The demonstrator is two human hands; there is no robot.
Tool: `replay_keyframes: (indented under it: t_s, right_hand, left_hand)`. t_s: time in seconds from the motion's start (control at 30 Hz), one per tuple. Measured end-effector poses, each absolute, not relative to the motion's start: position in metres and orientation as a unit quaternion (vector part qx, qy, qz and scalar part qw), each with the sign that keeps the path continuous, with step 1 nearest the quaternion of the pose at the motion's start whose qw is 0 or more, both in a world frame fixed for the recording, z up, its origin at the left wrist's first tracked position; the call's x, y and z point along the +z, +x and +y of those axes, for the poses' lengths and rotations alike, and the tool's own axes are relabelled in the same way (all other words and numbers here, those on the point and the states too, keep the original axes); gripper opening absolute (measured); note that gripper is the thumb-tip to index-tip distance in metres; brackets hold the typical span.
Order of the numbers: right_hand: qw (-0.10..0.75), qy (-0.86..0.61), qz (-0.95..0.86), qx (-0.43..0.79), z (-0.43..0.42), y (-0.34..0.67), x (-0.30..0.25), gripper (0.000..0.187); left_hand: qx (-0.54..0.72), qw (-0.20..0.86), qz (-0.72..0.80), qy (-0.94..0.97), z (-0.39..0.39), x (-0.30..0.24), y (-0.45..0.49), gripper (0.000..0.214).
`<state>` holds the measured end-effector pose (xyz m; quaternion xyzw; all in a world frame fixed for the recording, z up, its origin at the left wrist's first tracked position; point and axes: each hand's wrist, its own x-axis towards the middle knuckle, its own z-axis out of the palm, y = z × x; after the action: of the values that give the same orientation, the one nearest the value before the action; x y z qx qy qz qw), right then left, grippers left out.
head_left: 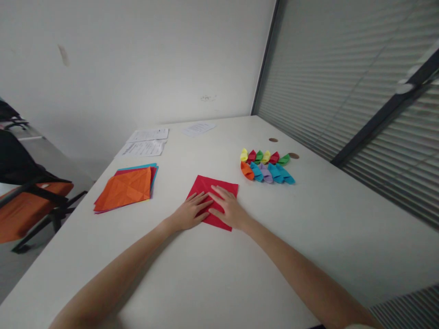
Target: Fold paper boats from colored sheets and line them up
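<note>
A red square of paper lies flat on the white table in front of me. My left hand rests on its near left edge with the fingers stretched out flat. Beside it, my right hand presses on the sheet's middle, fingers also flat and slightly spread. Neither hand grips anything; both lie palm down on the paper.
A stack of coloured paper sheets, orange on top, lies to the left. Several folded paper pieces in many colours sit in two rows to the right. Printed white sheets lie at the far edge. An orange chair stands left of the table.
</note>
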<state>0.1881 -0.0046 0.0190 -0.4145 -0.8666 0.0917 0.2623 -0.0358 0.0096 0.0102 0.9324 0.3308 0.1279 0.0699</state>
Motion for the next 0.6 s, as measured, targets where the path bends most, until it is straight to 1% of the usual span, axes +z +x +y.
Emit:
replay_keyframes:
  t_s: [0.1,0.2,0.43,0.53,0.6]
  right_hand:
    - [0.161,-0.398,-0.898,0.097,-0.010,0.180,0.012,0.077]
    - [0.119,-0.418,-0.897,0.086,-0.007,0.183,0.005,0.082]
    - [0.095,-0.552,-0.827,0.054,0.013,0.217,-0.002,0.082]
    - [0.130,-0.582,-0.802,0.035,0.017,0.221,0.002,0.078]
    - [0.169,-0.564,-0.808,0.028,0.015,0.217,0.006,0.074]
  left_hand:
    - [0.117,0.068,0.339,0.931,0.010,0.009,-0.036,0.051]
    - [0.116,0.070,0.342,0.930,0.011,0.009,-0.037,0.053]
    - [0.136,0.073,0.348,0.925,0.010,0.009,-0.041,0.051]
    - [0.140,0.071,0.346,0.925,0.010,0.010,-0.042,0.051]
    - [0.142,0.072,0.346,0.925,0.010,0.010,-0.042,0.052]
